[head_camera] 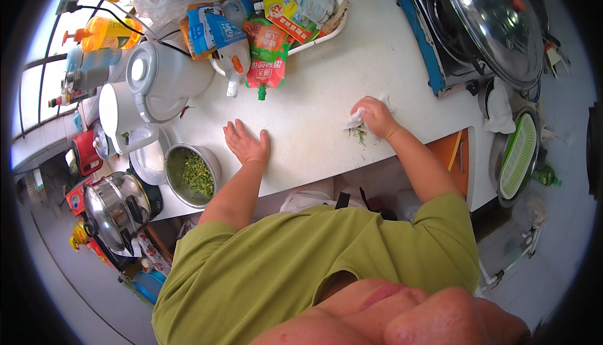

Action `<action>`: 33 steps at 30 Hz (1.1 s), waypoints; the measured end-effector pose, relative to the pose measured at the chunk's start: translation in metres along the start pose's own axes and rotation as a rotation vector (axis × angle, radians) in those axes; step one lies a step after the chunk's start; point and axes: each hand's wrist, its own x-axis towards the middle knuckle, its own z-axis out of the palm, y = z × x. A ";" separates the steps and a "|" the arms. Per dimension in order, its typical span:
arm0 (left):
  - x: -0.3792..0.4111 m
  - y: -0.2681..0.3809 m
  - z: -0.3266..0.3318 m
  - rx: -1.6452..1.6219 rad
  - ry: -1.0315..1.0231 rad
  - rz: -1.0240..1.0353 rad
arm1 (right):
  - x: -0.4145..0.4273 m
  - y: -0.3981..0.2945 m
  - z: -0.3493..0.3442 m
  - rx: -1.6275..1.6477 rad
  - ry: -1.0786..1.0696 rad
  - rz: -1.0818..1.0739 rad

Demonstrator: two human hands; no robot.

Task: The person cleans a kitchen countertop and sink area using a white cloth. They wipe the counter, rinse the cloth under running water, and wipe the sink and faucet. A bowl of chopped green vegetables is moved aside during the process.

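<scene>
My left hand (246,143) lies palm down on the white countertop (301,128), fingers apart, holding nothing. Beyond it to the right, my right hand (375,118) presses a crumpled white cloth or tissue (354,119) against the counter. Chopped green scraps (360,135) lie right beside that cloth, and a few small bits are scattered nearer the front edge. A metal bowl (215,168) of chopped greens (197,175) stands left of my left forearm. The palm of my right hand is hidden from view.
Sauce pouches (266,57) and packets fill a white tray (325,38) at the back. Left are a lidded pitcher (162,74), a white jug (118,109) and a steel pot (113,210). At right stand a gas stove (424,38) with a lidded pan, and a green strainer (518,156) in a basin.
</scene>
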 end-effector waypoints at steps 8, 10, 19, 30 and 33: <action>0.006 0.003 -0.008 -0.009 -0.039 0.007 | 0.175 0.031 -0.113 0.516 0.527 0.669; 0.004 0.001 -0.009 -0.010 -0.046 -0.002 | 0.209 0.019 -0.123 0.706 0.558 0.695; 0.004 0.004 -0.012 -0.022 -0.070 -0.005 | 0.217 0.063 -0.138 0.785 0.662 0.660; -0.005 -0.011 -0.005 -0.137 0.025 0.018 | -0.003 -0.023 -0.068 0.650 0.541 0.836; -0.001 0.000 -0.005 -0.266 0.057 0.100 | -0.039 -0.055 -0.061 0.536 0.400 0.820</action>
